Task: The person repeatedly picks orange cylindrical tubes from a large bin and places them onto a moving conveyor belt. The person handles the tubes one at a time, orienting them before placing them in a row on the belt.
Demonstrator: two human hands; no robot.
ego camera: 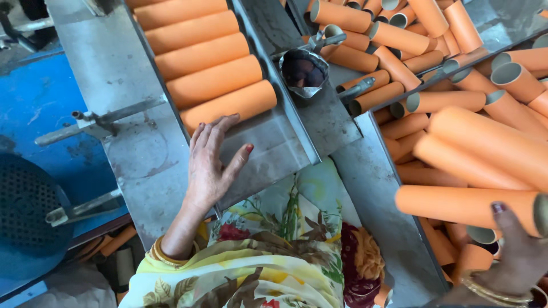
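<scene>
head view: left hand spread flat on chute, fingertips touching lowest tube just above, axis crosswise. right hand closed on tube end, lower right.

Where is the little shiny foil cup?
In the head view, the foil cup sits near the top middle on the metal ledge, between the neat row of orange tubes on its left and the loose tube pile on its right.

Blue machine frame, dark mesh guard — scuffed grey metal worktop, daylight
</scene>
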